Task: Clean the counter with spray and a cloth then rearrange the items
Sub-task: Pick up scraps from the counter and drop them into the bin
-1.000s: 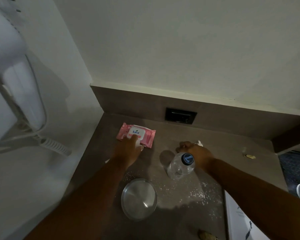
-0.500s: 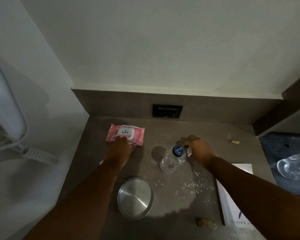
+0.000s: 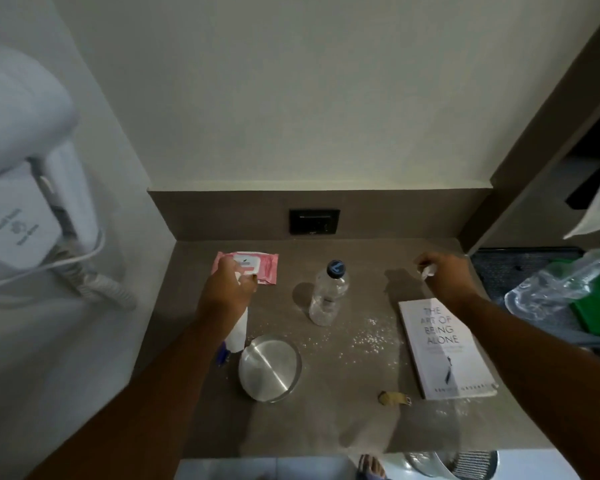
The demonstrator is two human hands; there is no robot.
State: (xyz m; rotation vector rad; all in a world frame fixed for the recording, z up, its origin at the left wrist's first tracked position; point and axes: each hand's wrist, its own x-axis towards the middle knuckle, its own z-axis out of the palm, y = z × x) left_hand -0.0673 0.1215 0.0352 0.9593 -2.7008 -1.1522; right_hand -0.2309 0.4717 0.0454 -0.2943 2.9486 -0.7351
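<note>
The left hand (image 3: 227, 289) is raised over the left part of the brown surface (image 3: 326, 424), its fingers curled round the top of a white spray bottle (image 3: 238, 332) that hangs down from the grip, its base just beside the rim of a round steel dish (image 3: 269, 367). Behind that hand, near the back wall, a pink wipes pack (image 3: 265, 270) lies flat, its left half hidden by the knuckles. The right hand (image 3: 442, 277) is at the back right of the surface, fingers closed on a small crumpled white cloth (image 3: 428, 271) that pokes out by the thumb; whether the cloth touches the surface I cannot tell. Between the hands a clear water bottle (image 3: 328, 294) with a dark cap stands upright, apart from both. White crumbs (image 3: 369, 337) are scattered between the bottle and a white book (image 3: 444, 348), which lies flat along the right edge under the right forearm. Near the book's lower corner sits a small tan scrap (image 3: 392, 398). A black socket (image 3: 314, 221) is set in the backsplash. A white hair dryer (image 3: 18, 188) with a coiled cord is mounted on the left wall. Off the right edge are a green item and clear plastic, too blurred to name.
</note>
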